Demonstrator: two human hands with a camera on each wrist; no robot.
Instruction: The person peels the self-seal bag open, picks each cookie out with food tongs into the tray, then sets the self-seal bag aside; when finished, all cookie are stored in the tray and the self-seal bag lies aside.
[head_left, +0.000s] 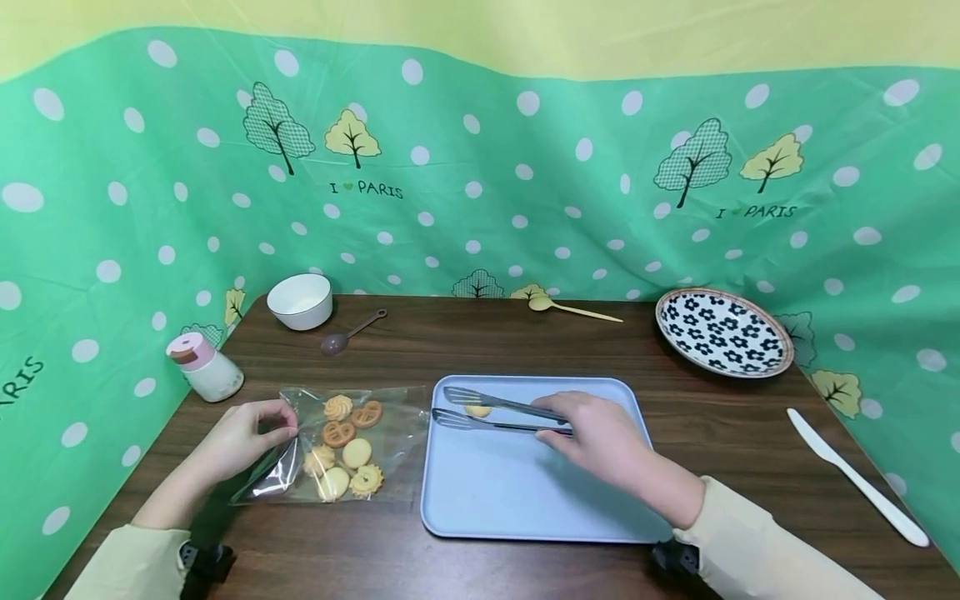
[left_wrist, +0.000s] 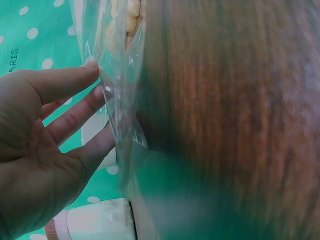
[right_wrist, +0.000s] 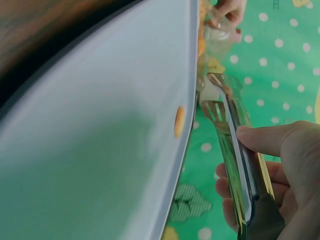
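"What's around the tray (head_left: 487, 500)?"

"The dotted cloth (head_left: 480, 158) hangs beyond it, the table (head_left: 330, 550) spreads beneath it, and the clear bag (head_left: 401, 442) lies just left of it. Whether they touch, I can't tell."

"The plate (head_left: 723, 333)?"

"Beyond the tray to the right, out of the way."

"And the hands?"

"The left hand (head_left: 243, 437), left of the tray, pinches the bag's left edge. The right hand (head_left: 600, 433), over the tray, grips the tongs (head_left: 517, 407), which run right to left, tips apart and pointing bagward."

"Other stuff?"

"The knife (head_left: 855, 476) right of the tray; the bottle (head_left: 212, 371) and bowl (head_left: 302, 319) well left of it."

"And smallest?"

"Cookies (head_left: 356, 452) in the bag, plus a lone cookie (head_left: 478, 411) flat on the tray near its far left corner. That's the key relation, I'd judge: from the head view it shows between the tongs' arms, but the right wrist view shows them apart from it. The right hand is nearer. Only the tray's low left rim stands between that cookie and the bag."
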